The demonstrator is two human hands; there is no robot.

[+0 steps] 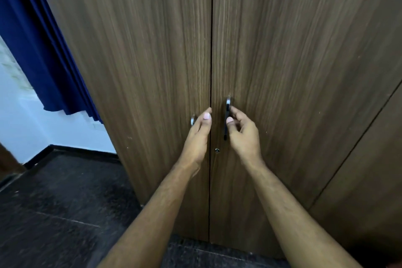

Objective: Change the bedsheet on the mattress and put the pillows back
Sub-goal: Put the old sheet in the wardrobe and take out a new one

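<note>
While both forearms reach forward, the right hand [243,132] has thumb and fingers curled round the right door handle [227,118] of a wooden wardrobe [152,50]. The left hand [199,135] lies at the left handle [192,120] — fingers reaching behind it, so whether it actually grips cannot be told. Both doors are closed, and a small keyhole [216,150] sits just below the handles. No bedsheet, mattress or pillows in view — presumably the fresh sheet is inside.

Judgement: doors rigid and hinged, so pull at the handles, outward and even. A folded sheet should be soft and light; support it from beneath. Blue curtain [32,50] further left.
</note>
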